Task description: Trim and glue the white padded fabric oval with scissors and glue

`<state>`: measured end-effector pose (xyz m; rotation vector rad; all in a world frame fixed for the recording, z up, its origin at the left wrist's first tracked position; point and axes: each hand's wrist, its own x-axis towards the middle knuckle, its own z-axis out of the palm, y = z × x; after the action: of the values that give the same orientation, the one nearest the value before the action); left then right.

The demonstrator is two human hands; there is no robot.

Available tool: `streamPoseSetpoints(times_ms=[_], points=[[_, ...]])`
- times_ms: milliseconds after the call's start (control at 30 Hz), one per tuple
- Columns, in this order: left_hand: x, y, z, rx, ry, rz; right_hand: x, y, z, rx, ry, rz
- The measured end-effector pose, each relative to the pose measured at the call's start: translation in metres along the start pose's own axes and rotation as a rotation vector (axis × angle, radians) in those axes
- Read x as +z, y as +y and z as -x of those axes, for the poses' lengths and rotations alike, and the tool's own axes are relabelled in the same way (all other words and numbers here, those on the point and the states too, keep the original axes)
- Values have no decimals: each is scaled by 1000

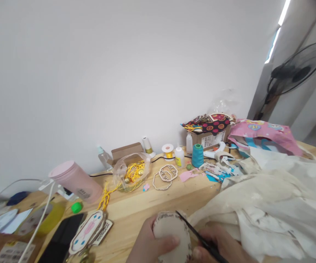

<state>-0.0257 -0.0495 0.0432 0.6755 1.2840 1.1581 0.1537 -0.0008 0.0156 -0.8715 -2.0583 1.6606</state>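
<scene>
At the bottom centre of the frame, the left hand [147, 243] holds a pale, rounded piece [171, 228] with a dark-patterned edge — thumb pressed on its face. Just beside it, the right hand [222, 239] grips a slim black tool [192, 229], its tip by the piece's upper edge (what kind of tool, I can't tell). Beyond them on the worktop [127, 212] lies a lattice cut-out [161, 171], near a teal thread spool [197, 157]; a pink tumbler [77, 180] sits lower left — crumpled white cloth [273, 197] fills the lower right.
</scene>
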Motion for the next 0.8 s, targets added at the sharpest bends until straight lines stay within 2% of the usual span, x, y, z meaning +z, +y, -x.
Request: streamPoseSetpoints(times_ms=[133, 267, 367, 467, 567, 667, 733, 800], points=[[-3, 13, -11, 58, 57, -149, -17, -2, -17, 64, 82, 191], [-11, 17, -19, 130, 113, -158, -33, -9, -21, 50, 180, 139], [-17, 13, -22, 171, 148, -128, -35, -3, -16, 108, 160, -99], [-19, 8, -22, 145, 137, -43, -31, 11, -11, 227, 54, -533], [-17, 5, -20, 110, 134, 73, -26, 18, -14, 263, -30, -885], [-15, 4, -18, 77, 145, 134, -20, 14, -18, 190, 49, -1002], [-13, 3, -16, 60, 152, 151, -15, 9, -18, 136, 138, -1000], [-12, 3, -14, 58, 151, 202, -9, 6, -16, 95, 166, -986]])
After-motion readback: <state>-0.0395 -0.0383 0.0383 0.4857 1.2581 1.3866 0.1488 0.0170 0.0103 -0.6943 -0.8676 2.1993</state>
